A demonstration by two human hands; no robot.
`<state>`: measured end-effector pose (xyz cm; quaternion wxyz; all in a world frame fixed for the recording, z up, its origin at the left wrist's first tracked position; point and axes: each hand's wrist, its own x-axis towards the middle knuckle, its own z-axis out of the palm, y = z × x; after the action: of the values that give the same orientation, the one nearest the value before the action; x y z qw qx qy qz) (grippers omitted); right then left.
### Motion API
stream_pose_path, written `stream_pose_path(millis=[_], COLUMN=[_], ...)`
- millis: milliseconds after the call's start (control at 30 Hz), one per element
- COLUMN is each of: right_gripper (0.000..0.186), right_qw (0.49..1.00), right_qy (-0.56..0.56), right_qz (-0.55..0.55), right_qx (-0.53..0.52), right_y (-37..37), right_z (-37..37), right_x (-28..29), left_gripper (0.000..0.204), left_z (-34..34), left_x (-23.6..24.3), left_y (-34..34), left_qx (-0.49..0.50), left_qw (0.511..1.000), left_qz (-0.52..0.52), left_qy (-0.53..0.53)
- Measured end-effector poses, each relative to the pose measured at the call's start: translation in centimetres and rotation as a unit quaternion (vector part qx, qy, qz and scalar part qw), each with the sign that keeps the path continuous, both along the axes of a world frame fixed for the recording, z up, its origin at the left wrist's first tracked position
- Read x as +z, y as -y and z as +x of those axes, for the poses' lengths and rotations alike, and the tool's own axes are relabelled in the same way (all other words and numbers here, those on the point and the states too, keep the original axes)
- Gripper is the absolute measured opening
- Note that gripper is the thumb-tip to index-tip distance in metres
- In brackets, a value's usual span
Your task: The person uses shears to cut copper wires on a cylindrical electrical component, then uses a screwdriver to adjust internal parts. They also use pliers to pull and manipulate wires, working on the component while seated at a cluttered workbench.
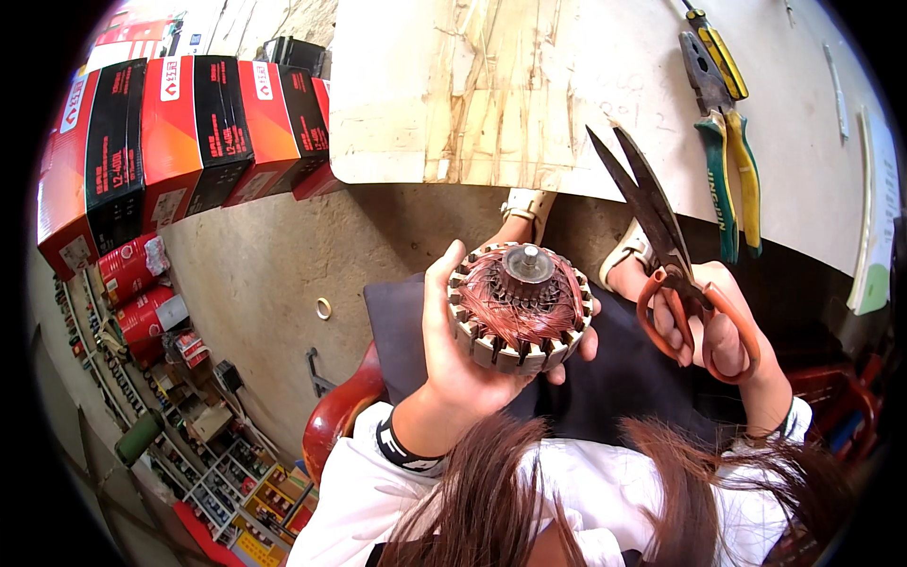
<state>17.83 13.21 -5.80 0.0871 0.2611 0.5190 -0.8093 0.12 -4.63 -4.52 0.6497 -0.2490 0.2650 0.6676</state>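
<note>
Lower edge: brown hair (477, 477) over white shirt (590, 468); centre: left hand (452, 367) gripping a slotted, copper-wound motor armature (520, 307); right of centre: right hand (726, 326), fingers through orange-looped scissors (674, 255), blades parted; upper right: combination pliers (712, 137), yellow screwdriver (720, 57) on tape-streaked tabletop (383, 113); upper left: red-and-black cartons (172, 142)

We're looking from head height, wide fisheye facing down, sitting close above left hand (461, 373) and right hand (725, 342), taking in table (387, 142) far, floor (255, 274) left.
</note>
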Motion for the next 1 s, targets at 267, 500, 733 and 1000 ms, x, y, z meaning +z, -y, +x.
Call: stream_pose_path(millis=[267,500,733,1000], right_gripper=[0.072,0.081,0.081,0.070], right_qw=[0.986,0.989,0.989,0.993], right_qy=[-0.022,-0.002,-0.001,0.009], right_qz=[0.155,0.137,0.132,0.103], right_qx=[0.059,0.064,0.069,0.056], right_y=[-0.1,-0.3,-0.4,-0.5], right_z=[0.1,-0.1,-0.1,-0.4], right_x=[-1.8,-1.9,-2.2,-1.9], left_gripper=[0.066,0.066,0.068,0.084], left_z=[0.0,0.1,0.3,0.5], left_x=[0.2,0.3,0.3,0.3], left_y=[-0.2,-0.2,-0.2,-0.3], left_qx=[-0.004,-0.006,-0.006,-0.023], left_qw=[1.000,1.000,0.999,0.997], left_qz=[-0.017,-0.010,-0.015,-0.054], left_qy=[-0.013,-0.029,-0.028,-0.056])
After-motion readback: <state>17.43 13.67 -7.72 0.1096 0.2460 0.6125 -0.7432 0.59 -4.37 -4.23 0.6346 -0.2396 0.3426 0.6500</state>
